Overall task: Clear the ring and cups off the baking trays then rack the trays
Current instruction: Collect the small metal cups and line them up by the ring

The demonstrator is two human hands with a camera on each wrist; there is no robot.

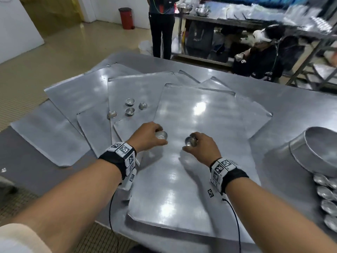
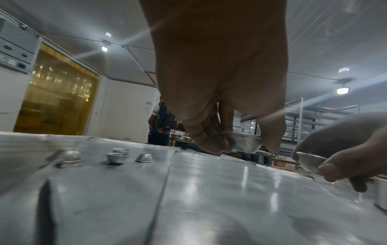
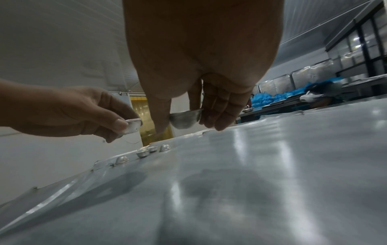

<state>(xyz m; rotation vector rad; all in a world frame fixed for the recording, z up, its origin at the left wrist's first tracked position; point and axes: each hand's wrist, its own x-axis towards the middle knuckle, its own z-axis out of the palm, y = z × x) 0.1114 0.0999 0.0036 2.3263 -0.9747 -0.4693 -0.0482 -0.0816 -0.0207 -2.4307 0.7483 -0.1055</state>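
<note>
Several flat metal baking trays lie overlapped on the steel table; the top tray [image 1: 197, 110] is nearest me. My left hand [image 1: 151, 136] pinches a small metal cup [image 1: 161, 136] just above that tray, seen in the left wrist view as the cup [image 2: 243, 141] between fingers and thumb. My right hand [image 1: 200, 147] holds a second small cup [image 1: 190, 141], tilted, its bowl [image 3: 185, 118] pinched in the right wrist view. Several more small cups [image 1: 130, 106] sit on a tray further left, some upright, some upside down. A large metal ring [image 1: 317, 148] lies at the table's right.
A row of small cups [image 1: 326, 194] lies by the ring at the right edge. A person [image 1: 161, 24] stands beyond the table, a red bin [image 1: 126, 18] behind. Steel shelving [image 1: 273, 21] with bowls and bags runs along the back right.
</note>
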